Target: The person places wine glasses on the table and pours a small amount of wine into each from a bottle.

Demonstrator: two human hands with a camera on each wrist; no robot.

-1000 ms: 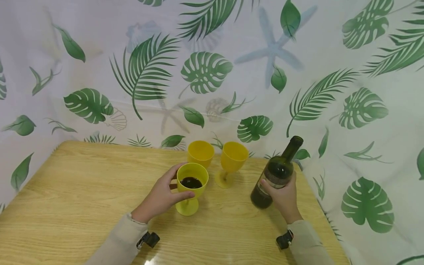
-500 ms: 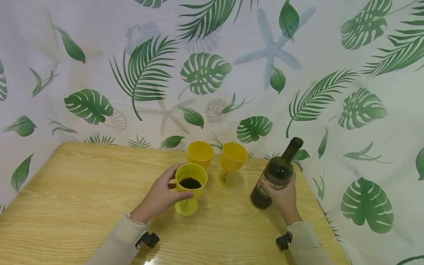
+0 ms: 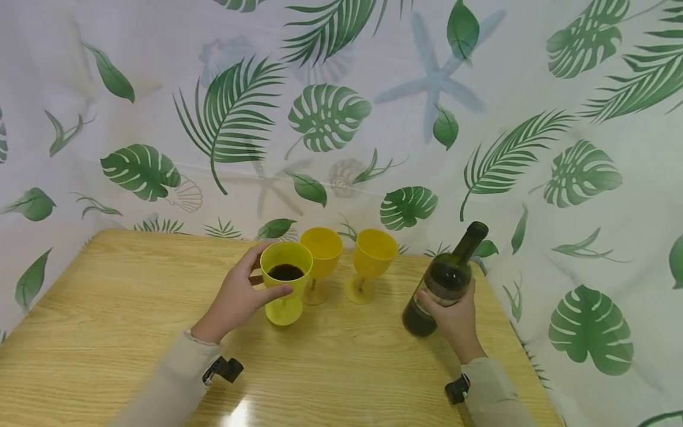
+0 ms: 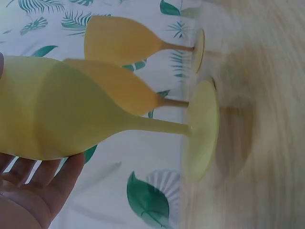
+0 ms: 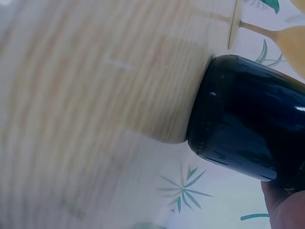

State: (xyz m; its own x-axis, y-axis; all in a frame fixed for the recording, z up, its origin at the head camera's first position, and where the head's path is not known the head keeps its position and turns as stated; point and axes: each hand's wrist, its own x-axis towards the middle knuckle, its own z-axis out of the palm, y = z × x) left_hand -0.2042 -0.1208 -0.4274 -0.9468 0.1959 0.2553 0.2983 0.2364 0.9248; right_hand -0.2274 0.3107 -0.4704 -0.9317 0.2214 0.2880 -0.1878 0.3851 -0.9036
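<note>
- Head view: from your head, facing forward and down; the widest and farthest, spanning the worktop (image 3: 133,296) and the leaf-printed cloth (image 3: 331,47) behind it.
- Left wrist view: close in from your left wrist, turned sideways with the worktop at right, facing the yellow goblet (image 4: 81,114) side-on.
- Right wrist view: from your right wrist, likewise close and sideways, worktop at left, facing the lower part of the bottle (image 5: 248,114).
- Shared: head and left wrist include that goblet; head and right wrist, the bottle.
</note>
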